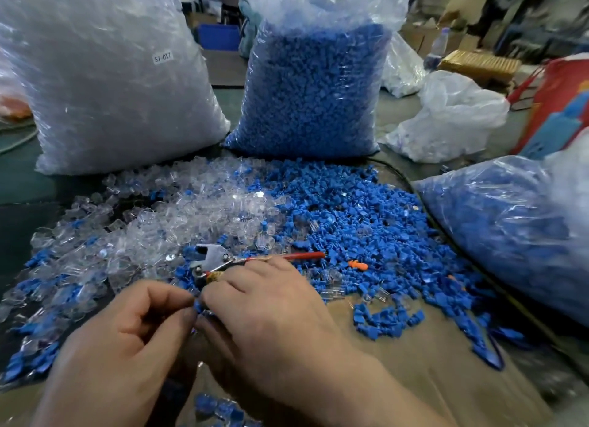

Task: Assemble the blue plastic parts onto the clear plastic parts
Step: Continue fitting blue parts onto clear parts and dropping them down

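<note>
Blue part point(198, 306) sits pinched between two hands low in the view, near six o'clock. The left hand point(127, 340) curls thumb and forefinger onto it from nine o'clock, and the right hand point(267, 311) nips it from three o'clock with bent fingers. Whether a clear piece is also caught there cannot be told. Just beyond the right knuckles, at twelve o'clock from them, lies a metal tool point(210, 257) whose red handle points toward three o'clock. Loose clear parts point(165, 216) spread at eleven o'clock from the hands and loose blue parts point(357, 216) at one o'clock, the two heaps mingling where they meet. Behind the heaps stand a clear bag point(105, 75) at eleven o'clock and a blue bag point(312, 91) at twelve; a side bag point(510, 229) of blue lies at three o'clock. Brown cardboard point(414, 363) shows at five o'clock, and an orange bit point(358, 265) rests among the blue parts near the handle's tip.
</note>
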### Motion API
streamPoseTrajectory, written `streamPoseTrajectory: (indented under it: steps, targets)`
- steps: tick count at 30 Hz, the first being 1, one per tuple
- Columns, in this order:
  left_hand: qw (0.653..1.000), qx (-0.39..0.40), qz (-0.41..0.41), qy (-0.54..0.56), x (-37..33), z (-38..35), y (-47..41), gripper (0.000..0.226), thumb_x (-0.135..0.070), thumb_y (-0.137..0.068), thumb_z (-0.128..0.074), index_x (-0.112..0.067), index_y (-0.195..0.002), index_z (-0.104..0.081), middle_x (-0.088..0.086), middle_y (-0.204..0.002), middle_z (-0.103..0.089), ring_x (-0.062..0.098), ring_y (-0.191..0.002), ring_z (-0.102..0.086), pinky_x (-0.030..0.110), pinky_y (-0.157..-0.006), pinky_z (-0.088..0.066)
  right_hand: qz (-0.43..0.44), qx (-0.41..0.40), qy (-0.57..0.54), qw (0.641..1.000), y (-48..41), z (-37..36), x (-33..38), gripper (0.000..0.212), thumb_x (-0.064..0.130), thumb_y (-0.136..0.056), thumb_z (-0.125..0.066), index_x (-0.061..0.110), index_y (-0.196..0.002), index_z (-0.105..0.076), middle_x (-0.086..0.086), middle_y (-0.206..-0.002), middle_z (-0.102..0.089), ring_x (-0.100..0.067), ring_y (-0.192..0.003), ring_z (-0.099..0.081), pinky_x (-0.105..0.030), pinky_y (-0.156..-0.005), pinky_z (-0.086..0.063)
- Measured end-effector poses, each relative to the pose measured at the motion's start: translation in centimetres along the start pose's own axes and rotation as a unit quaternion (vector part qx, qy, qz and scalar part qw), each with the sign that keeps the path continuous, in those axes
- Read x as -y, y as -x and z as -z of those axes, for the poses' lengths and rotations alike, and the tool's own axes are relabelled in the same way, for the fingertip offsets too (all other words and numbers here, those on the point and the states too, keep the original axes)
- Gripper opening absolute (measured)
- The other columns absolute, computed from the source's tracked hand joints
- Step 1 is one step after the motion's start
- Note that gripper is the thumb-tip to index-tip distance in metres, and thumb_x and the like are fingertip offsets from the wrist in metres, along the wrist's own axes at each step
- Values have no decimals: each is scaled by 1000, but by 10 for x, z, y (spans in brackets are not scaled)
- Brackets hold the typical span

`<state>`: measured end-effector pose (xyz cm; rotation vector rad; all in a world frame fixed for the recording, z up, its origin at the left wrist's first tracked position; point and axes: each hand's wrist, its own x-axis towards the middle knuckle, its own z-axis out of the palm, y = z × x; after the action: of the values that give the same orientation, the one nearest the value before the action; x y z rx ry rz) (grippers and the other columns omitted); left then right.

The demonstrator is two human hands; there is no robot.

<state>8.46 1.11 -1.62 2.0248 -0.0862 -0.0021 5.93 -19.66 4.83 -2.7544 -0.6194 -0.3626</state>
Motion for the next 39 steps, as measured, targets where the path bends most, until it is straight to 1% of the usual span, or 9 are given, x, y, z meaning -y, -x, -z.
streamPoseTrajectory:
  steps: [9, 13, 15, 18, 19, 24, 27, 31, 39]
  targets:
    - [998, 63, 7, 3, -51, -1, 11, 63, -89, -75, -43, -35, -93, -70, -1, -68, -72, 10, -57, -68, 20, -44, -51, -19, -36, -87, 995, 5, 3, 10, 15, 21, -100, -49, 14, -91, -58, 1, -86, -55, -16, -76, -47, -35, -63, -40]
    - [994, 81, -26, 68, -52, 2, 12, 59, -84, -64, -60, -29, -87, -68, -1, -59, -60, 14, -50, -52, 38, -48, -43, -55, -14, -161, 985, 7, 4, 15, 21, 33, -101, -44, 22, -84, -51, 9, -79, -50, -11, -70, -45, -39, -61, -39]
    - [992, 94, -75, 49, -49, 4, 11, 52, -80, -70, -61, -35, -93, -68, -4, -65, -64, 13, -53, -56, 37, -53, -47, -147, 24, -310, 939, 6, 5, 17, 22, 35, -94, -47, 24, -75, -51, 11, -67, -52, -7, -62, -47, -35, -56, -38]
    - [981, 136, -134, 23, -53, 10, 12, 46, -78, -78, -62, -39, -102, -68, -2, -74, -68, 12, -56, -61, 28, -53, -50, -296, 122, -586, 744, 4, 12, 15, 22, 27, -82, -49, 21, -62, -53, 7, -52, -47, -9, -44, -39, -24, -44, -30]
    - [980, 139, -138, 16, -54, 13, 13, 44, -75, -77, -65, -39, -101, -69, -2, -76, -70, 12, -58, -62, 28, -51, -52, -301, 151, -593, 731, 4, 15, 13, 23, 25, -83, -48, 19, -61, -53, 5, -51, -46, -10, -42, -38, -22, -42, -29]
    - [975, 149, -126, -111, -50, 34, 6, 14, -44, -75, -71, -37, -87, -70, -10, -75, -71, 9, -66, -67, 15, -62, -54, -170, 169, -127, 962, 7, 9, 0, 34, 49, -94, -46, 21, -76, -56, 9, -66, -58, -5, -58, -53, -30, -53, -45]
    - [953, 208, -124, -183, -50, 32, 5, 10, -32, -80, -72, -41, -84, -69, -18, -79, -70, 5, -73, -67, 19, -62, -54, -129, 141, 11, 981, 8, 0, 3, 29, 58, -94, -40, 31, -96, -51, 12, -82, -51, -17, -70, -50, -33, -56, -38]
    - [924, 263, -159, -227, -56, 25, 7, 20, -58, -76, -56, -44, -84, -67, -23, -88, -64, 1, -79, -65, 23, -64, -52, -128, 103, 29, 986, 3, -7, 2, 42, 67, -90, -41, 35, -117, -43, 8, -91, -45, -22, -80, -53, -36, -59, -37]
    - [943, 69, -120, -302, -46, 14, -5, 26, -64, -78, -56, -50, -100, -58, -27, -78, -57, -15, -82, -53, 13, -58, -36, -80, 82, 47, 992, -8, -23, 7, 41, 63, -94, -34, 33, -119, -46, 6, -104, -54, -24, -88, -61, -33, -53, -29]
